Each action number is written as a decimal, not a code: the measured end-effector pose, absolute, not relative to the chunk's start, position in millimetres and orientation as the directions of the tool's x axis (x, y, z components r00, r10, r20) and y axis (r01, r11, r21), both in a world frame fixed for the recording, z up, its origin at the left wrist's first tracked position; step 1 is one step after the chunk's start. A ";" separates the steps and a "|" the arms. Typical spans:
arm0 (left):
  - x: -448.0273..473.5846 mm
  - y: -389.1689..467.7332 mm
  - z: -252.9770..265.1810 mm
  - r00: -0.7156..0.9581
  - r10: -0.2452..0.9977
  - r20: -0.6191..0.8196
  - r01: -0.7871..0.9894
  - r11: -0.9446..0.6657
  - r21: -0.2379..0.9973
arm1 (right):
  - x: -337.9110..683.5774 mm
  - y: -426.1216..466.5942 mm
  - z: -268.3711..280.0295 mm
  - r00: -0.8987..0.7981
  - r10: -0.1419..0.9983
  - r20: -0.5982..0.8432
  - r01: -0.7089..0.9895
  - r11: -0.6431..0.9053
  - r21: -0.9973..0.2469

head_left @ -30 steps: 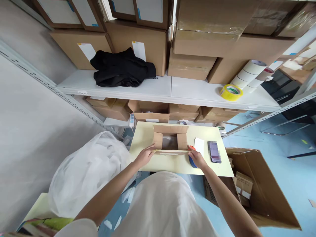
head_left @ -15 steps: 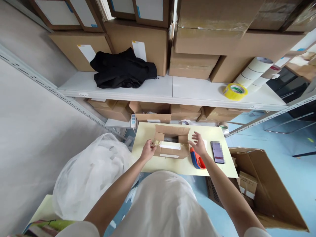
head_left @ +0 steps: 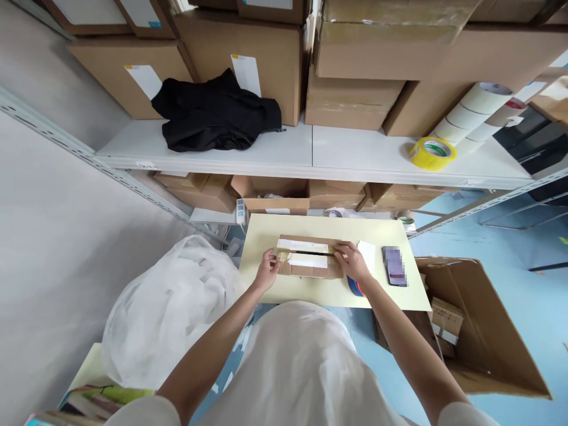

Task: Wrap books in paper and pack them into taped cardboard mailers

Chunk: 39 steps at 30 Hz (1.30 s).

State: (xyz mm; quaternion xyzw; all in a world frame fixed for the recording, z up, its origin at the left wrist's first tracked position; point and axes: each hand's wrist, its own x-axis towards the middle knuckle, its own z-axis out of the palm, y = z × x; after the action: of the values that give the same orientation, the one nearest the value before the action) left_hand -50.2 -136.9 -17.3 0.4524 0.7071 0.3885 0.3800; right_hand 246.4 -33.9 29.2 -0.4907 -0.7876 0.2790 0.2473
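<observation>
Holding a small cardboard box (head_left: 310, 271) by its left end: left hand (head_left: 266, 271), its grip narrowed on the corner beside a strip of clear tape. Right hand (head_left: 352, 263) touches the box at its right end, fingers lying over the top; cannot tell whether that grip pinches the cardboard or just presses on it. Box sits at centre of frame, on a pale yellow tabletop (head_left: 260, 236). Top flaps folded inward, a thin dark slit between them, a white strip along each side of the slit.

Right of the box: a blue-and-red object (head_left: 355, 287), mostly hidden under the right wrist; a white sheet of paper (head_left: 367, 253); a phone (head_left: 393, 266), screen partly pixelated.

Upper half of frame: grey-white shelf (head_left: 275, 155) with a crumpled black garment (head_left: 217, 112) at left, a yellow tape roll (head_left: 432, 155) at right. Lower left: bulging white translucent bag (head_left: 168, 313). Lower right: large open carton (head_left: 492, 331), a smaller box (head_left: 446, 319) inside.
</observation>
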 end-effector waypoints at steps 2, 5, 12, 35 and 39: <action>-49.1 -140.4 -16.1 -0.311 0.936 -0.167 0.381 0.284 0.880 | 246.4 -46.8 20.1 -0.387 0.919 0.080 0.665 0.338 -0.666; -46.2 -139.4 -3.3 -0.288 0.957 -0.033 0.575 0.200 0.794 | 243.5 -57.6 10.5 -0.365 0.929 0.058 0.667 0.304 -0.680; -32.4 -112.3 36.4 0.208 0.978 -0.007 0.894 -0.187 0.406 | 233.8 -57.3 8.7 -0.349 0.937 0.028 0.734 0.292 -0.612; -33.2 -114.1 10.0 0.274 0.962 0.002 0.857 -0.245 0.453 | 323.5 -100.2 -34.5 0.090 0.977 -0.192 0.808 -0.184 -0.559; -34.9 -118.7 7.8 0.302 0.953 0.019 0.828 -0.272 0.489 | 333.4 -90.4 20.9 0.130 0.988 -0.087 0.601 -0.148 -0.785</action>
State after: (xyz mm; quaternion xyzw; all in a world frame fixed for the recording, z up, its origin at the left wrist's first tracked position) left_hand -34.9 -118.7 7.8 0.7821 0.5695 0.1569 0.1987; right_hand 333.4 -90.4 20.9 -0.6875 -0.5777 0.3183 0.3038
